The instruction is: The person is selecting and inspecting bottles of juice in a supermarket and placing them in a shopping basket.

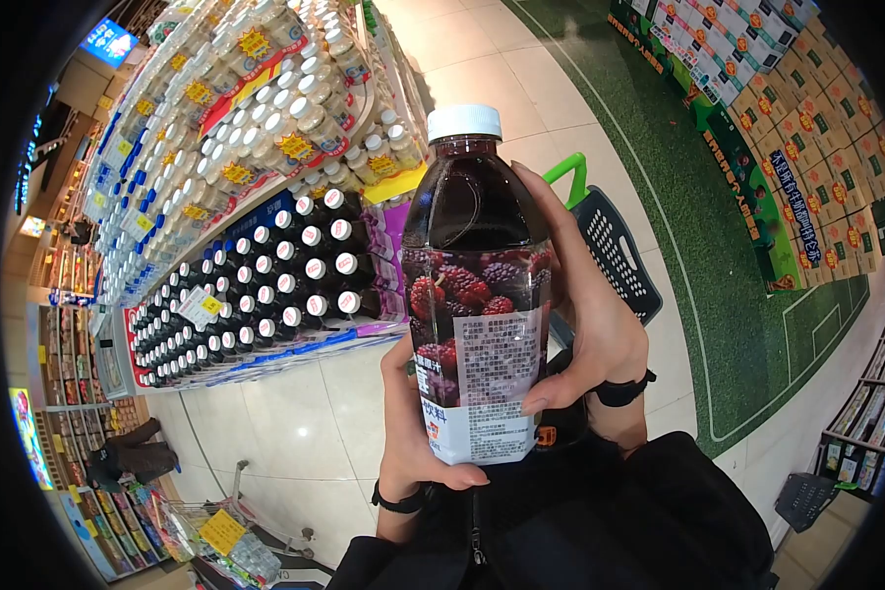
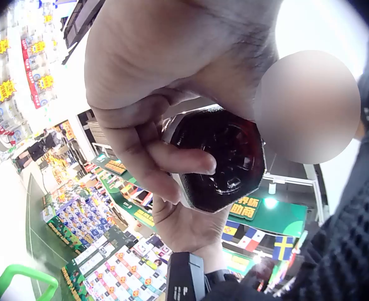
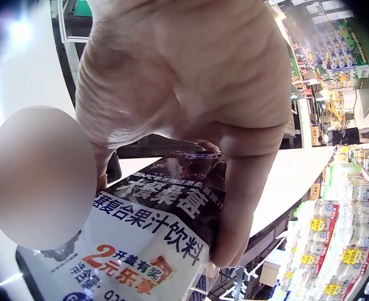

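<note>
A dark mulberry juice bottle (image 1: 477,285) with a white cap and a berry label is held upright in front of me by both hands. My left hand (image 1: 415,433) grips its lower part from the left, thumb curled under the base. My right hand (image 1: 585,324) wraps its right side, thumb across the label. The left wrist view shows the bottle's dark base (image 2: 225,160) with the left hand's fingers (image 2: 153,157) round it. In the right wrist view the right hand (image 3: 197,106) lies curled over the printed label (image 3: 147,238).
A supermarket shelf of dark bottles with white caps (image 1: 265,285) and pale jars (image 1: 256,108) stands at the left. Behind the bottle is a dark basket with a green handle (image 1: 610,246). Stacked cartons (image 1: 806,128) line the right, on green floor (image 1: 718,256).
</note>
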A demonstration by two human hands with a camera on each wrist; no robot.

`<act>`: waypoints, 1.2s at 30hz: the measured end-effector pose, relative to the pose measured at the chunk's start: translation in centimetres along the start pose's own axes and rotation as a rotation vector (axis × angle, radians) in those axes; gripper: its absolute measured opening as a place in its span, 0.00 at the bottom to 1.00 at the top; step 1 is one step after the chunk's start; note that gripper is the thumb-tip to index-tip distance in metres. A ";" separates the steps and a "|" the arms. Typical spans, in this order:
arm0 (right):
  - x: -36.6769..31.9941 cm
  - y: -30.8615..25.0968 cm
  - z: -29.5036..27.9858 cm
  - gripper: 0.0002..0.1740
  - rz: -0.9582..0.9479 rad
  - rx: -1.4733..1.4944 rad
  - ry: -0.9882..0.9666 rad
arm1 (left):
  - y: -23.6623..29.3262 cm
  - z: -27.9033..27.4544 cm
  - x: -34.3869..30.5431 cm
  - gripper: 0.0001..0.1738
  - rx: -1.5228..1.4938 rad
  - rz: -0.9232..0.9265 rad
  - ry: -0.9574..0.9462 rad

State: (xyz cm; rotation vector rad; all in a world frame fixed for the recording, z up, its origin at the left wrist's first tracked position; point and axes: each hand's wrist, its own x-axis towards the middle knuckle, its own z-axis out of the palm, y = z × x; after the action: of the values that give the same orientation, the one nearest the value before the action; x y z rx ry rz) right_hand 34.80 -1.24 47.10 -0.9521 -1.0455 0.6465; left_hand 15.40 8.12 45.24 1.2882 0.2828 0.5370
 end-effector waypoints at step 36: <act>0.3 0.2 -0.8 0.67 0.031 0.013 -0.069 | 0.1 -0.2 0.4 0.78 0.034 -0.044 -0.006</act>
State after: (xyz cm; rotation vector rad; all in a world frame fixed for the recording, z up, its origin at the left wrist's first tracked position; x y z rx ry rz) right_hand 35.67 -1.24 46.91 -0.9416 -1.0884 0.7149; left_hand 15.64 8.55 45.33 1.3137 0.3158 0.4929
